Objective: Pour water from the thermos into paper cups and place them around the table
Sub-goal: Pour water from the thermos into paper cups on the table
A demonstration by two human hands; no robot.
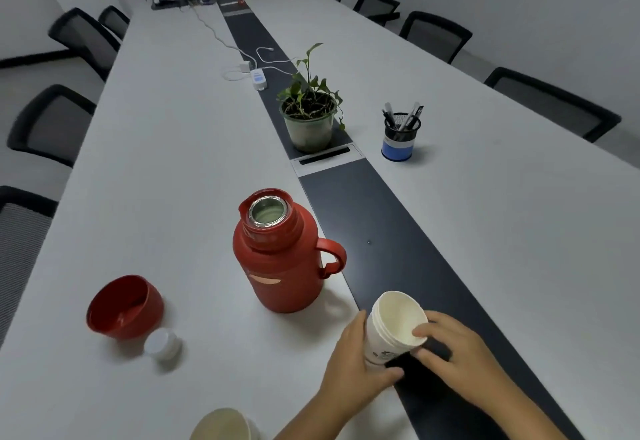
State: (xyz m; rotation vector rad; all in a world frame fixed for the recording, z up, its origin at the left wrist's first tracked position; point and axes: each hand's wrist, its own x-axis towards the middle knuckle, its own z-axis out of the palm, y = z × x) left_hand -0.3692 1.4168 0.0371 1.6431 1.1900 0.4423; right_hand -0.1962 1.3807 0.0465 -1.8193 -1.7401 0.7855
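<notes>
I see the long table (173, 162), then the open red thermos (282, 266) standing up. Near it, my left hand (353, 370) and right hand (453, 360) both hold the stacked paper cups (393, 328).

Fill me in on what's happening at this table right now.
A person is working on a stack of paper cups at the near end of the table. The left hand grips the stack's side while the right hand pinches the rim of the top cup, apparently separating it. The red thermos stands open and untouched, with its red lid and white stopper set aside. Another paper cup sits at the bottom edge.
</notes>
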